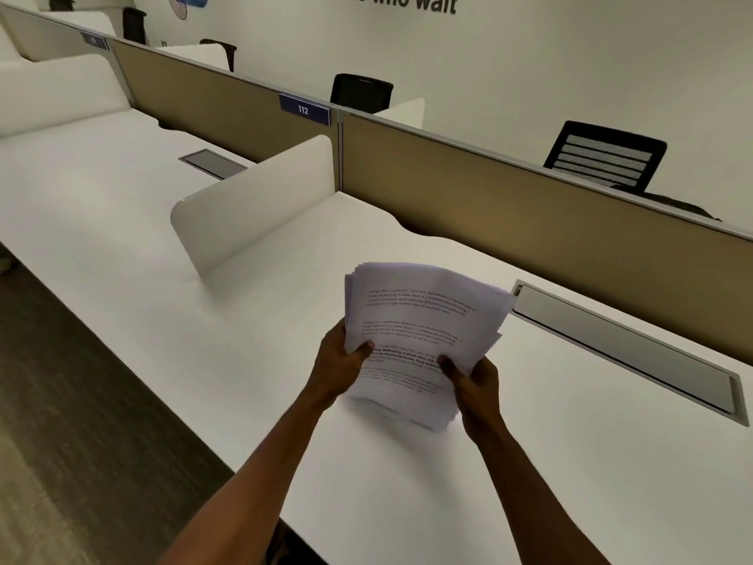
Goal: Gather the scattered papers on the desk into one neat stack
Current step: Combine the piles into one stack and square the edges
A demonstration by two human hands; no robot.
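Observation:
A bundle of several white printed papers (423,320) is held above the white desk (570,462), its sheets slightly fanned and uneven at the edges. My left hand (340,362) grips the bundle's left side, thumb on top of the page. My right hand (472,381) grips the lower right side, thumb also on the top sheet. The bundle's lower edge is close to the desk surface; I cannot tell whether it touches. No other loose sheets show on the desk.
A white curved divider (252,205) stands on the desk to the left of the papers. A grey cable hatch (627,344) lies to the right. A tan partition (529,205) runs along the back, with black chairs (607,157) behind it.

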